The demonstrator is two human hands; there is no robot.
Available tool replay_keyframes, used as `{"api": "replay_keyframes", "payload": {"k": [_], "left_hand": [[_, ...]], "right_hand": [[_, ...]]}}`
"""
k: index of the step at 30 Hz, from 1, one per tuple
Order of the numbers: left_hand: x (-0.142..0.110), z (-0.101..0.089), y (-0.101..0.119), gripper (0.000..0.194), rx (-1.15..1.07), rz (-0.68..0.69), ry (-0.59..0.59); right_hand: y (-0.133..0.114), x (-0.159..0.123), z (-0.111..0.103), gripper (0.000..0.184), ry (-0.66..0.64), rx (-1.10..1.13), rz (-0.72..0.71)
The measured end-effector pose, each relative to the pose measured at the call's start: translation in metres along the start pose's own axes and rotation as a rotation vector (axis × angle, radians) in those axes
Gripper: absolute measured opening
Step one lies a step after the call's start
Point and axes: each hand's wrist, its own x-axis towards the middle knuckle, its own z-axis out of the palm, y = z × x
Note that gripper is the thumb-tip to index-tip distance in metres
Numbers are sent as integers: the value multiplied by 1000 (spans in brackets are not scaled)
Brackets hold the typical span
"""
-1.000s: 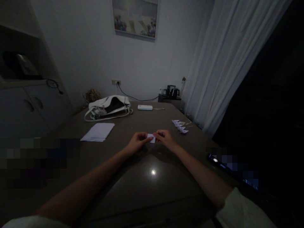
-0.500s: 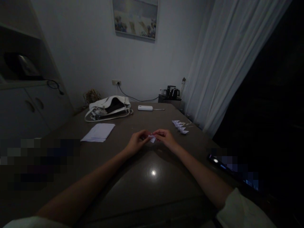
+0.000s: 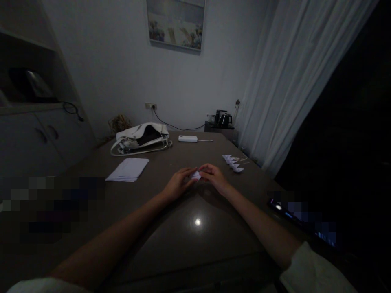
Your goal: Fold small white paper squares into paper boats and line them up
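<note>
A small folded piece of white paper [image 3: 196, 175] is between my two hands, just above or on the middle of the table. My left hand [image 3: 179, 181] grips its left side, thumb below and fingers above. On the other side, my right hand [image 3: 213, 176] pinches the paper between thumb and bent fingers. The exact folds are too small and dim to make out. Several small folded paper pieces with pointed tips [image 3: 232, 163] stand in a row to the right, beyond my right hand. To the left lies a stack of white paper sheets [image 3: 128, 169].
A white handbag [image 3: 142, 138] rests at the table's back left. Beside it lies a white power bank [image 3: 187, 138] with a short cable. A lit phone [image 3: 287, 213] is at the right edge. Behind the table, a black kettle [image 3: 225, 119] stands on a low cabinet near the curtain.
My left fingers have stretched out and lie flatter over the paper. The paper has turned and shows less below the fingers. My right hand keeps its pinch, nearly in the same place.
</note>
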Motion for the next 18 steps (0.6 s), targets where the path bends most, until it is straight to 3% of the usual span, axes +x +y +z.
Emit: {"api": "replay_keyframes", "payload": {"k": [4, 10, 18], "left_hand": [[-1, -1, 0, 46, 92, 64, -22], [-2, -4, 4, 45, 157, 29, -110], [-1, -2, 2, 39, 94, 4, -87]], "right_hand": [[-1, -1, 0, 29, -7, -3, 17], [1, -1, -1, 30, -29, 64, 39], [5, 1, 0, 26, -80, 25, -28]]}}
